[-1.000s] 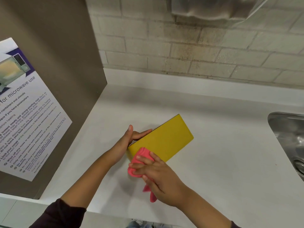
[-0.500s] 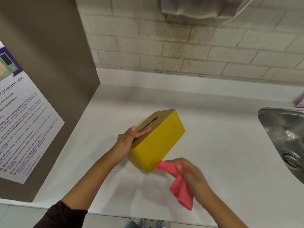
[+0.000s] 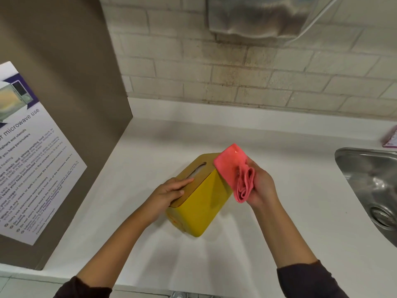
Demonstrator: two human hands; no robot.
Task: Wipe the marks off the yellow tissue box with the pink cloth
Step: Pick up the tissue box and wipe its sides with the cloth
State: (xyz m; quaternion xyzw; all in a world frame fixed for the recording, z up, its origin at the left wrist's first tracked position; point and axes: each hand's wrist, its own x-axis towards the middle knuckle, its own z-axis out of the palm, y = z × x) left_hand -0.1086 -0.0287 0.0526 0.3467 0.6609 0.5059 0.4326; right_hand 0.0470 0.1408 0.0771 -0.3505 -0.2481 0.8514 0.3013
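Note:
The yellow tissue box stands upright on the white counter, its tan slotted lid facing up. Faint orange marks show on its near left end. My left hand lies flat on the lid and grips the box's near left part. My right hand holds the pink cloth bunched up at the box's far right corner. One flat flap of the cloth sticks up over that corner and hides it.
A steel sink sits at the right edge of the white counter. A brown panel with a microwave notice stands on the left. A brick wall runs behind, with a metal dispenser overhead. A small pink packet lies far right.
The box went from tilted on its side to upright. My right hand carried the cloth from the box's near bottom corner up to its far right corner. My left hand stayed on the lid.

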